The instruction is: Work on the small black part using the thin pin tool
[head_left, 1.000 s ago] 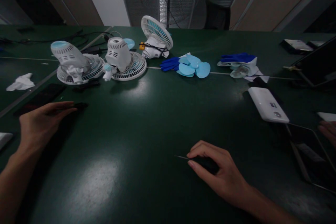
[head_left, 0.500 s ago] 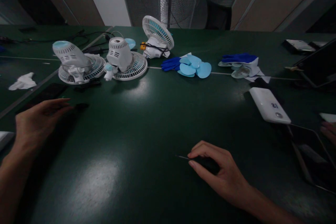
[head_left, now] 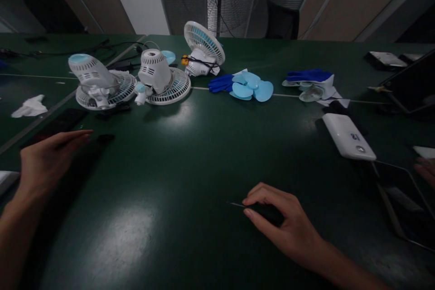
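In my right hand [head_left: 285, 226] is a screwdriver with a dark handle [head_left: 268, 213]. Its thin metal shaft points left, low over the green table. My left hand [head_left: 50, 154] is at the left, with thumb and fingers drawn together. A small dark object [head_left: 106, 138] is just past its fingertips; I cannot make out its kind or whether the fingers grip part of it. Behind this hand lies a flat black device [head_left: 64, 120] with a small green light beside it.
Partly dismantled white fans [head_left: 156, 70] stand at the back left, one fan upright [head_left: 204, 50]. Light-blue fan blades [head_left: 251, 86] lie by a blue glove [head_left: 220, 83]. More gloves [head_left: 311, 84], a white case [head_left: 348, 136] and a dark tray [head_left: 404, 199] are rightward. Another person's hand [head_left: 426, 170] shows at the right edge.
The fingers of my left hand have come closer together, near the small dark object. My right hand and the screwdriver have stayed in place.
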Motion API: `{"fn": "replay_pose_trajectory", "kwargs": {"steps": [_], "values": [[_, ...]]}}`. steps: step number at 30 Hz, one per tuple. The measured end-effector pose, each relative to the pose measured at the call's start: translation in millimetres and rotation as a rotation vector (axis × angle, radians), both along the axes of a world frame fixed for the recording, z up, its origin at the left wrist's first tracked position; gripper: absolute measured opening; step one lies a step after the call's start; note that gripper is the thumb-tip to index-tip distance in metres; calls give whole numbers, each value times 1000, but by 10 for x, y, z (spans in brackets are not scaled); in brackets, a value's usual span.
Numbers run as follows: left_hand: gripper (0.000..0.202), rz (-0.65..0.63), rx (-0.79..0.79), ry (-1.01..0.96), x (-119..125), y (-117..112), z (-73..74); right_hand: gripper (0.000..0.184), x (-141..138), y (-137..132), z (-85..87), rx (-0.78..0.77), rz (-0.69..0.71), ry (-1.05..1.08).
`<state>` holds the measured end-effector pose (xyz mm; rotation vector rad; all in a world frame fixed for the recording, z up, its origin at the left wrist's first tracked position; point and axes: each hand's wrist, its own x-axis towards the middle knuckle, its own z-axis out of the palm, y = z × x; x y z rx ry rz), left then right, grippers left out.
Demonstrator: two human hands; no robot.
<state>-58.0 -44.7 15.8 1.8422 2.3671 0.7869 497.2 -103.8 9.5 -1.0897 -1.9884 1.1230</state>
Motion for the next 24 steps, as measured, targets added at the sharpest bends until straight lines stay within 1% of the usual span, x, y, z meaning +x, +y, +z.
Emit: {"fn": "replay_pose_trajectory", "kwargs": {"steps": [2, 4, 7, 9, 12, 15, 20, 24], "values": [[56, -39, 28, 35, 28, -3, 25, 8, -1, -3, 2, -5, 5, -2], [54, -49, 28, 77, 51, 4, 61, 7, -6, -4, 10, -5, 3, 1], [55, -14, -5, 119, 81, 26, 123, 7, -7, -1, 16, 3, 1, 1], [56, 3, -24, 113, 100, 37, 155, 7, -1, 1, 10, -6, 9, -2], [57, 24, -25, 67, 120, 38, 165, 7, 8, 2, -3, -14, 18, -6], [58, 53, 17, -30, 144, 27, 144, 7, 2, -1, -2, 6, 6, -7], [64, 190, 14, -209, 233, 19, 156, 8, -18, 0, 24, 23, 5, 3], [61, 222, 29, -233, 257, 19, 177, 7, -7, 2, 22, 3, 9, -5]]}}
